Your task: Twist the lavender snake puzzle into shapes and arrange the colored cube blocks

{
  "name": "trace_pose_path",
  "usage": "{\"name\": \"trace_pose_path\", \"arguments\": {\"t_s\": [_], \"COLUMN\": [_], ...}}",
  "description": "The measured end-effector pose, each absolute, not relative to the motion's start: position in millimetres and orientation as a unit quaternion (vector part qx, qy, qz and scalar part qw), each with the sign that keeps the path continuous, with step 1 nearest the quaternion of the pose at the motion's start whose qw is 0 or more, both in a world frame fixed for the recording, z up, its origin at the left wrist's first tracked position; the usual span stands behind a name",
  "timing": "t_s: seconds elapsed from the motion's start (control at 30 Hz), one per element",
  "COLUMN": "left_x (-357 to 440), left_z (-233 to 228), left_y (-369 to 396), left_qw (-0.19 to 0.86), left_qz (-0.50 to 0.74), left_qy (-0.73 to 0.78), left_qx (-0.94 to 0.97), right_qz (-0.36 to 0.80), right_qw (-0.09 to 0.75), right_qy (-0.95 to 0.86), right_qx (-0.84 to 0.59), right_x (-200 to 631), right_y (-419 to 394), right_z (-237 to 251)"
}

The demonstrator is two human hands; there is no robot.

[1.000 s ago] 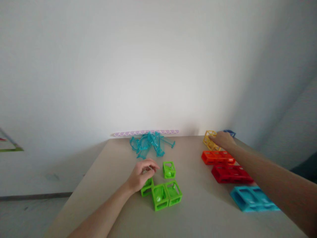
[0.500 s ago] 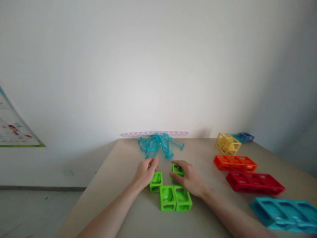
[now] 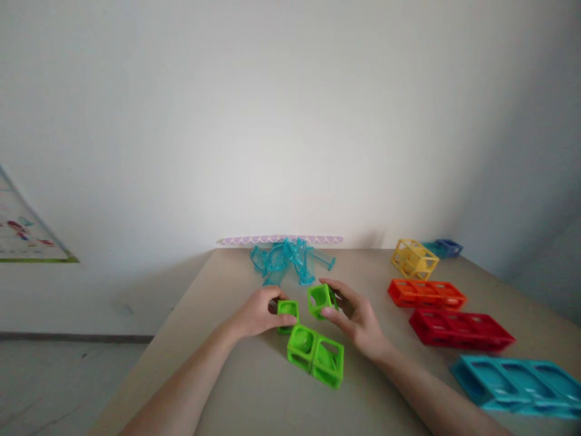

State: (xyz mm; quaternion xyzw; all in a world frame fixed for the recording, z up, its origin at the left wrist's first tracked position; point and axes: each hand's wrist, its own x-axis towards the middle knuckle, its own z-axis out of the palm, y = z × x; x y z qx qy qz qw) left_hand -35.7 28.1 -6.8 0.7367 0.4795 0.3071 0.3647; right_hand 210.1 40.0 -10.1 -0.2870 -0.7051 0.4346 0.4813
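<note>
Bright green open-frame cube blocks are between my hands on the table. My left hand (image 3: pixel 264 313) grips a green cube (image 3: pixel 287 310), its thumb across the near side and its fingers behind. Just in front of that cube, touching or almost touching its corner, is a joined pair of green cubes (image 3: pixel 315 354), turned at an angle. In my right hand (image 3: pixel 358 318) a separate green cube (image 3: pixel 319 300) is pinched between thumb and fingers, tilted, apart from the others. Whether it is lifted fully off the table I cannot tell.
Translucent teal pieces (image 3: pixel 284 260) lie in a heap at the back, before a purple patterned strip (image 3: pixel 281 240) along the wall. To the right stand a yellow frame block (image 3: pixel 414 259), an orange row (image 3: pixel 426 293), a red row (image 3: pixel 460 329), a blue row (image 3: pixel 517 384) and a dark blue block (image 3: pixel 449 247).
My left hand has taken hold of the left green cube. The joined pair has swung round at an angle. My right hand has tilted its cube and moved it slightly left and away from me.
</note>
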Motion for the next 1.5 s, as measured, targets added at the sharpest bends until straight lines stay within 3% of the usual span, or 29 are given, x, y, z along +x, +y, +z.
{"name": "trace_pose_path", "arguments": {"t_s": [0.23, 0.47, 1.0, 1.5], "left_x": [-36.3, -23.0, -23.8, -32.1], "left_z": [-2.1, -21.4, -20.0, -11.2], "left_y": [24.8, 28.5, 31.6, 30.8], "left_qw": [0.36, 0.511, 0.385, 0.296], "left_qz": [0.3, 0.37, 0.375, 0.348], "left_qy": [0.349, 0.354, 0.431, 0.399], "left_qx": [0.811, 0.69, 0.725, 0.795], "right_qz": [0.332, 0.267, 0.206, 0.221], "right_qw": [0.434, 0.345, 0.265, 0.278], "right_qy": [-0.779, -0.859, -0.878, -0.9], "right_qx": [-0.309, -0.266, -0.341, -0.253], "right_x": [214.8, 216.3, 217.2, 218.6], "right_y": [49.9, 45.3, 48.6, 34.8], "right_z": [-14.9, -11.6, -7.3, 2.9]}}
